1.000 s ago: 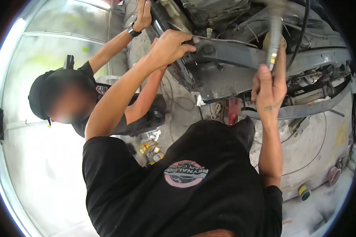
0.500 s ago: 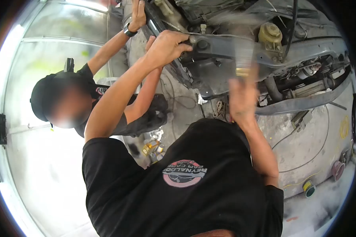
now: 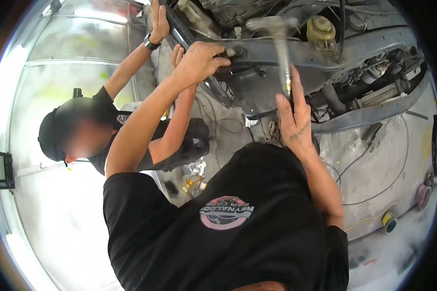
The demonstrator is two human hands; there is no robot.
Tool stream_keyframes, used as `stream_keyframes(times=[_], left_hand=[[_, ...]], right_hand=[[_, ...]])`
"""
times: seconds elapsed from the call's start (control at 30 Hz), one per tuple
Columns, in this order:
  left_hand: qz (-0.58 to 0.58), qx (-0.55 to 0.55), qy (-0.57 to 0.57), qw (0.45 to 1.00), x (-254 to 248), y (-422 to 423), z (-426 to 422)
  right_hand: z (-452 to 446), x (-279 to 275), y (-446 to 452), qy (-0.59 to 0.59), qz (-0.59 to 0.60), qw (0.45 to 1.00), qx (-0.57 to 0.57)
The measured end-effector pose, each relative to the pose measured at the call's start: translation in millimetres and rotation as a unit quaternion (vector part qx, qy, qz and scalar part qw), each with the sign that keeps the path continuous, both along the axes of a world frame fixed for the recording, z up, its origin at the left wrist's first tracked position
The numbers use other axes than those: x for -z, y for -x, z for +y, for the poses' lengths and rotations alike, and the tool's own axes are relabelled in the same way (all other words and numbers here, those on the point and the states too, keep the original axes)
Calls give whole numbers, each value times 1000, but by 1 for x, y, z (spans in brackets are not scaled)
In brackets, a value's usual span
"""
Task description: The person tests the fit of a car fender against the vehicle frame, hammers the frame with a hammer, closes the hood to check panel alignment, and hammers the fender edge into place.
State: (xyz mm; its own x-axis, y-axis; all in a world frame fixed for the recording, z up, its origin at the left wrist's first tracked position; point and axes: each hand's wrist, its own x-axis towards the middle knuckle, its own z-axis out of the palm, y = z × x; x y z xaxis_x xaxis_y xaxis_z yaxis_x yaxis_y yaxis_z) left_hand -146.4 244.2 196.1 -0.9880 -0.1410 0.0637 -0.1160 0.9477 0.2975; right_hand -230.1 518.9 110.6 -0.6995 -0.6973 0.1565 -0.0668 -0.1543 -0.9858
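Observation:
My right hand point(image 3: 296, 123) grips the handle of a hammer point(image 3: 284, 58), whose blurred head is raised over the front structure of a car. Near the left end of the grey metal panel point(image 3: 291, 57), the fingers of my left hand point(image 3: 199, 60) are closed on a small greyish piece point(image 3: 230, 52); its kind I cannot make out. Beside my left hand, a co-worker point(image 3: 80, 128) in a black cap rests both hands by a dark glossy bar point(image 3: 182, 35) at the car's edge.
A yellowish fluid reservoir point(image 3: 321, 30) stands in the engine bay, right of the hammer. A curved bumper bar point(image 3: 374, 119) runs along the car's front. Cables, a green-and-yellow roll point(image 3: 389, 221) and a reddish round container point(image 3: 423, 196) lie on the floor.
The hammer and my right hand, heavily blurred before, show more clearly, with the hammer slightly further left. My left hand keeps its hold at the panel's end. The view has shifted slightly.

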Motion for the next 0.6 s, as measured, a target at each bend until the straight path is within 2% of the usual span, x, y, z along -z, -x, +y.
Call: stream_keyframes(times=[0.03,0.1,0.13,0.17,0.27,0.3,0.37,0.4,0.47,0.57,0.6], left_hand=[[2,-11,-12,1000,-3,3,0],[-30,-10,18,999,-8,5,-3],[-66,-6,42,997,-9,9,-3],[-62,2,46,997,-12,15,-8],[-2,-20,49,999,-21,14,-8],[-4,-27,48,998,-25,11,-8],[-38,-12,20,999,-33,12,-15],[-54,11,58,997,-32,8,-18],[-31,8,54,998,-28,4,-17],[-18,-9,48,999,-24,-1,-14],[-26,-13,50,998,-26,-1,-14]], right_hand=[[-2,3,1,2,2,1000,1],[0,7,3,-118,-12,982,-147],[3,15,3,-52,33,991,-116],[3,14,7,-49,35,992,-107],[4,14,7,26,146,987,63],[16,-11,8,-51,-44,998,-15],[19,-19,14,-73,-47,996,-28],[20,-21,14,-71,-44,996,-28],[21,-23,9,25,23,998,59],[19,-31,0,112,-145,977,109],[9,-22,-6,111,-144,978,105]])
